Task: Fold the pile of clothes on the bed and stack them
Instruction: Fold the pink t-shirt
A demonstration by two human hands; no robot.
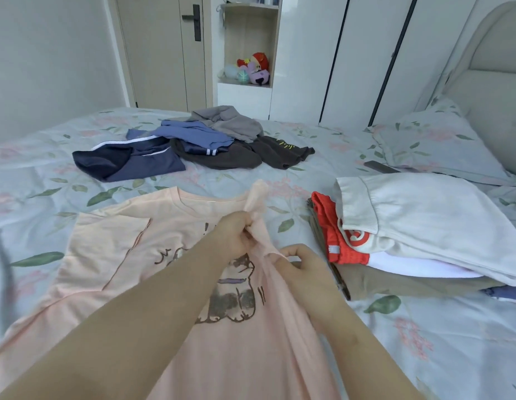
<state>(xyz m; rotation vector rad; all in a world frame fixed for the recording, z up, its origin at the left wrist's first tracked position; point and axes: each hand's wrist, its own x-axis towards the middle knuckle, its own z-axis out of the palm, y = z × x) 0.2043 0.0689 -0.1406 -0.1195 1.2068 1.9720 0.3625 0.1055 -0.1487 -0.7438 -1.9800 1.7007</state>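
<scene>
You had only the one view, worn on your head, and it looked forward and down across the bed (49, 174) from its near side. It sat close over your forearms, so your left hand (236, 238), your right hand (306, 267) and the pink T-shirt (112, 241) they gripped filled the lower frame. The wide lens took in the door (153, 53) and wardrobe (360, 53) along the top, and the headboard (493, 82) at the right edge.

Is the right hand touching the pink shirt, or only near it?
Touching. The head view shows the right hand pinching a raised fold of the pink shirt; the left hand grips the same fold just above it.
</scene>
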